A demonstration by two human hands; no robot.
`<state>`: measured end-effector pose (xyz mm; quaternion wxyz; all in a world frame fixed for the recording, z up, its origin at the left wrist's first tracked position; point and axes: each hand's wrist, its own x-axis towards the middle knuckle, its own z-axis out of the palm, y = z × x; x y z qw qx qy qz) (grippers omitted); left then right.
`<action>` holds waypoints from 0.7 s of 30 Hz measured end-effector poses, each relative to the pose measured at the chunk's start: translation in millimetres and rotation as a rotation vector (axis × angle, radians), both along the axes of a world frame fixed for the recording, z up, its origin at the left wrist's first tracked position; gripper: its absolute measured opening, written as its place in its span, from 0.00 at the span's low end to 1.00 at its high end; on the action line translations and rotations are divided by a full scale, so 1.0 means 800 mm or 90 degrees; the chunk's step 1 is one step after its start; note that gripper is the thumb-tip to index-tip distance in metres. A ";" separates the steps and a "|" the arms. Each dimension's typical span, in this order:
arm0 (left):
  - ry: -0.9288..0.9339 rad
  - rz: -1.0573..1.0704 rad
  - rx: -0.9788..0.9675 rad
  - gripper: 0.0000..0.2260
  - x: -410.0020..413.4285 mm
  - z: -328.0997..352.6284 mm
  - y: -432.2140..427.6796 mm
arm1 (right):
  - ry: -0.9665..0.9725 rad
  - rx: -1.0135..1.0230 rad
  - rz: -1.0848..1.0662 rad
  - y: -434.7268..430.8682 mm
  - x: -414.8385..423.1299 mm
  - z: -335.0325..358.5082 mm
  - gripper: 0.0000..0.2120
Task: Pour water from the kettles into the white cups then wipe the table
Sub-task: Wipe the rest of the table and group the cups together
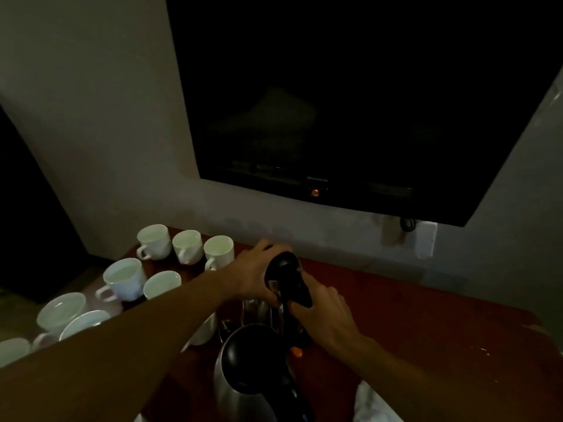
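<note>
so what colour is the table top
Reddish brown table, clearest in the head view.

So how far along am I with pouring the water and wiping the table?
Several white cups on the left seem to hold water already, though the light is dim. Right now the left hand and right hand both grip the far kettle at its black top. The near kettle stands free. Wiping is not yet done: a white cloth lies at the table edge.
</note>
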<state>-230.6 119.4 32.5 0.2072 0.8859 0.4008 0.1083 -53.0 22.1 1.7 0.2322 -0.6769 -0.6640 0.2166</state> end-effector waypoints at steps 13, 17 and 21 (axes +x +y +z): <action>0.075 0.003 0.016 0.43 -0.027 0.006 -0.035 | 0.017 -0.049 0.007 -0.039 -0.033 -0.005 0.37; 0.119 0.006 -0.016 0.43 -0.026 0.012 -0.043 | 0.009 -0.066 0.016 -0.050 -0.036 0.002 0.36; 0.353 0.018 0.027 0.43 -0.004 0.035 -0.047 | -0.031 -0.095 -0.011 -0.073 -0.016 0.023 0.41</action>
